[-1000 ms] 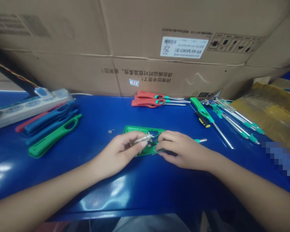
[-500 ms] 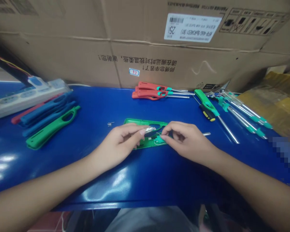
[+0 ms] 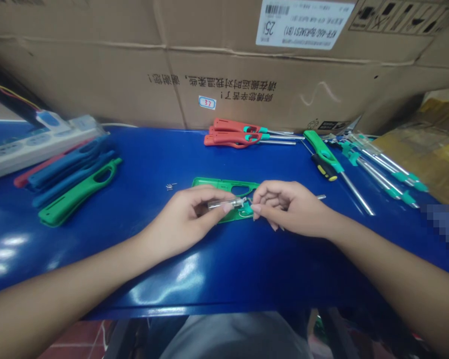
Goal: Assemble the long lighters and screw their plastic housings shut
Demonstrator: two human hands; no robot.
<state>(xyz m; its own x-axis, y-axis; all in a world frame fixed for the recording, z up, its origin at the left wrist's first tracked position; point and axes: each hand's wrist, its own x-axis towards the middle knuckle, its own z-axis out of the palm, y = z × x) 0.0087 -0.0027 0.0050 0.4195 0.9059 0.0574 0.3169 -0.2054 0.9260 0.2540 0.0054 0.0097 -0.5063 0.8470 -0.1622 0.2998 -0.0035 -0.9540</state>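
Note:
My left hand (image 3: 187,214) pinches a clear lighter fuel tank (image 3: 220,203) between thumb and fingers, its metal valve end pointing right. Close to that end, the thumb and fingertips of my right hand (image 3: 292,207) are pressed together; whatever they grip is too small to make out. Beneath both hands an open green lighter shell half (image 3: 209,182) lies on the table, partly covered by them. A teal trigger piece (image 3: 248,208) and a thin pale wire show in the shell. The tip of a metal tube (image 3: 322,197) sticks out past my right hand.
Small screws (image 3: 169,187) lie left of the shell. Red lighters (image 3: 230,139) rest at the back, with a green lighter (image 3: 318,149), a screwdriver (image 3: 324,168) and metal tube assemblies (image 3: 377,172) to the right. Blue shells (image 3: 67,167), a green shell (image 3: 78,194) and a power strip (image 3: 41,144) stand left.
The fuel tank has turned and shows more of its length in my left hand. My right hand's fingers have shifted to beside its valve end. The camera view has tilted slightly down.

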